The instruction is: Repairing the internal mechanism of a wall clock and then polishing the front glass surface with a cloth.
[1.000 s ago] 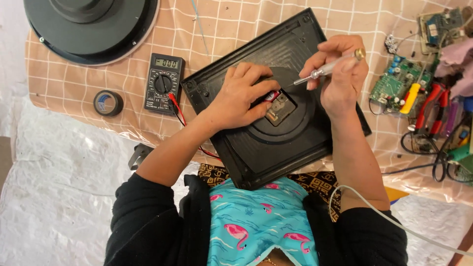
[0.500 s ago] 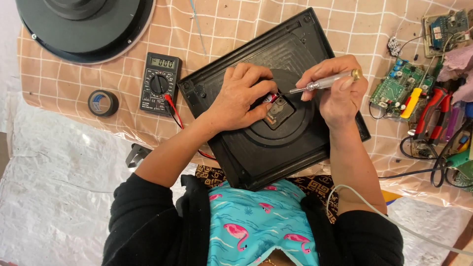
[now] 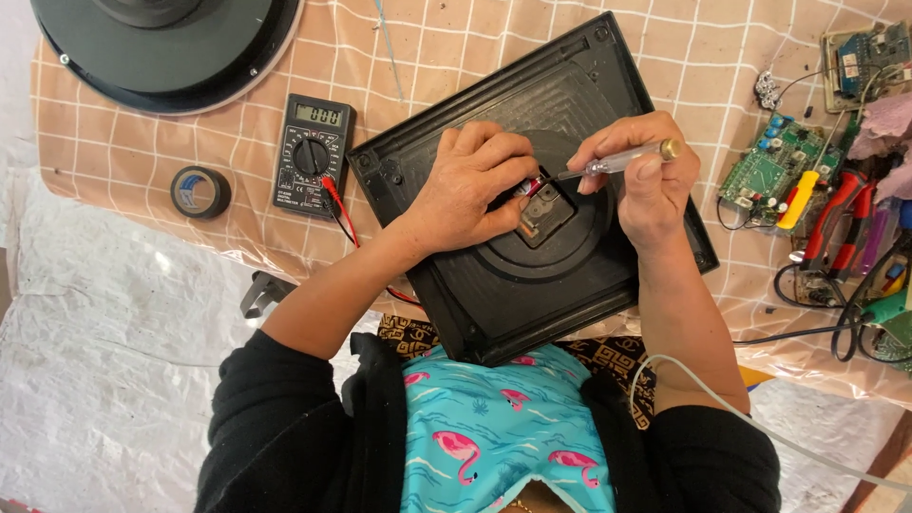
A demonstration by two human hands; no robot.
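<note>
Resting upside down on the worktop (image 3: 665, 57), the black square appliance housing (image 3: 456, 294) lay tilted, one corner pointing away from me and one toward my lap. At its centre, inside a round raised ring, sat a small square module (image 3: 543, 215) with a red-tipped part at its upper left corner.

My left hand (image 3: 465, 190) lay over the left side of that module, fingers curled down and pressing on it and on the housing; it enclosed no tool that I could see. My right hand (image 3: 638, 176) was closed around a clear-handled screwdriver (image 3: 617, 160) with a brass cap. The screwdriver's long axis ran nearly level, from right to left, with the thin tip reaching the red-tipped part just beside my left fingertips (image 3: 518, 171). The module thus lay between both hands, slightly below the tool line; the left hand was the nearer, touching it, while the right reached it only through the blade.

Outward to the left stood a black multimeter (image 3: 313, 157), its red lead (image 3: 342, 214) running under my left forearm, then a roll of dark tape (image 3: 200, 192) and a large round black disc (image 3: 166, 47) at the top edge. To the right lay green circuit boards (image 3: 769, 171), red-handled pliers (image 3: 836, 214) and loose wires.
</note>
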